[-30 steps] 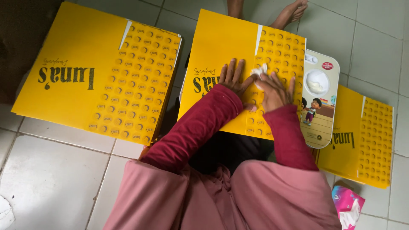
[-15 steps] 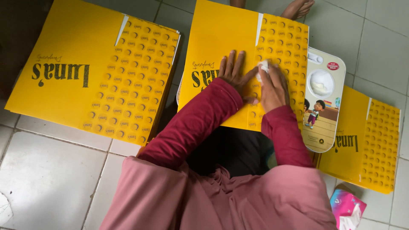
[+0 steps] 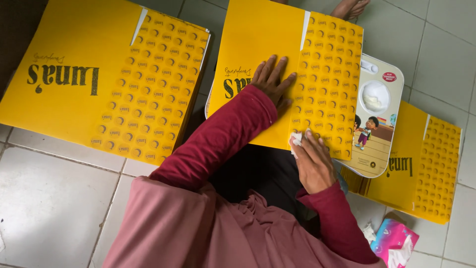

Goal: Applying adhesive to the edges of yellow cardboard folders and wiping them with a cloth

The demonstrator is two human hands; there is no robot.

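Note:
A flat yellow cardboard sheet (image 3: pixel 263 44) with a dotted panel lies across my lap. My left hand (image 3: pixel 272 82) presses flat on it, fingers spread, near the dark lettering. My right hand (image 3: pixel 312 161) is at the sheet's near edge, fingers closed on a small white tissue wad (image 3: pixel 296 139) that touches the dotted panel.
A second yellow sheet (image 3: pixel 99 74) lies on the tiled floor at left, a third (image 3: pixel 421 168) at right. A rounded tray with a cartoon picture (image 3: pixel 379 124) sits between the middle and right sheets. A pink tissue pack (image 3: pixel 394 243) lies at bottom right. Someone's foot (image 3: pixel 349 7) shows at the top.
My right hand with the tissue has slid down the dotted panel from its upper part to the near edge. My left hand has stayed pressed on the sheet.

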